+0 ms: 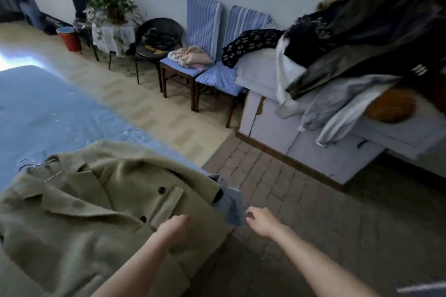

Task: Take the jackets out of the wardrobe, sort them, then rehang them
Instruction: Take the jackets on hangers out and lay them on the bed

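In the head view an olive coat (96, 205) with dark buttons is lying spread over the blue bed (48, 113) in the lower left of the frame, a wire hanger (41, 167) sticking out at its collar. The left hand (175, 228) is resting on the coat's lower edge with fingers curled under, though whether it is gripping the cloth I cannot tell. The right hand (259, 220) is hanging loosely curled just right of a pale blue garment (230, 205), holding nothing, while a heap of jackets (357, 50) is lying on the white cabinet (313, 152) at the upper right.

No text, label or number is legible anywhere in view.
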